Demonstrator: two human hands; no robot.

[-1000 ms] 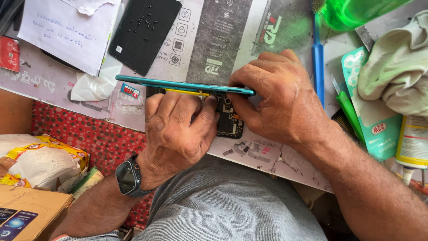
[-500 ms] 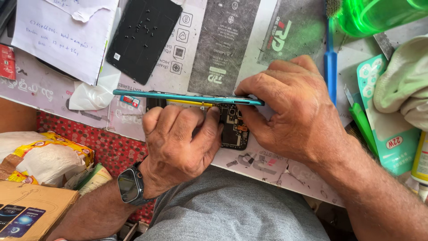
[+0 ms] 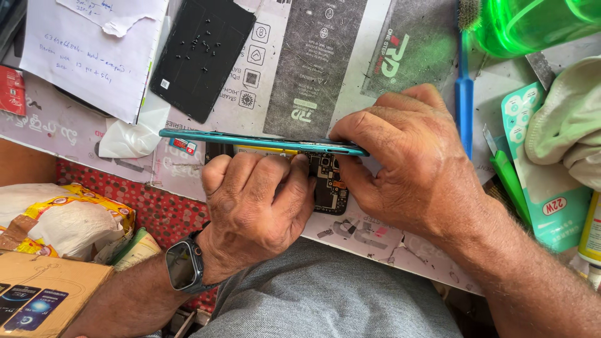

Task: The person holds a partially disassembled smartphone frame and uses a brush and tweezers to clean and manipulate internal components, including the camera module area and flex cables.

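- Fingers (image 3: 263, 178) of the left hand (image 3: 253, 213) curl together into a loose fist, knuckles up, their tips pressed against the underside of the phone (image 3: 263, 143) and hidden there.
- Right hand (image 3: 407, 169) arches over the phone's right end, thumb below and fingers bent over the top, pinching the teal edge between them.
- That phone stands on its long edge, seen as a thin teal strip running left to right just above the left knuckles and ending under the right fingertips.
- Between the two hands, an opened circuit board (image 3: 327, 188) with dark chips shows below the teal edge, touching the left fingertips.
- Nearest the body, a grey cloth (image 3: 325, 300) covers the lap, and a dark watch (image 3: 183, 266) sits on the left wrist.
- To the left lie a cardboard box (image 3: 44, 294), a yellow-and-white bag (image 3: 69, 219) and a red dotted cloth (image 3: 156, 209).
- Under the hands lies a grey printed work mat (image 3: 325, 69).
- Farther up, a black back panel (image 3: 200, 56) carries a scatter of tiny screws (image 3: 199, 45).
- Beside it to the left lies a handwritten sheet of paper (image 3: 81, 62).
- On the right stand a blue brush (image 3: 464, 106), a green bottle (image 3: 538, 22), a pale rag (image 3: 573, 125) and a teal packet (image 3: 551, 194).
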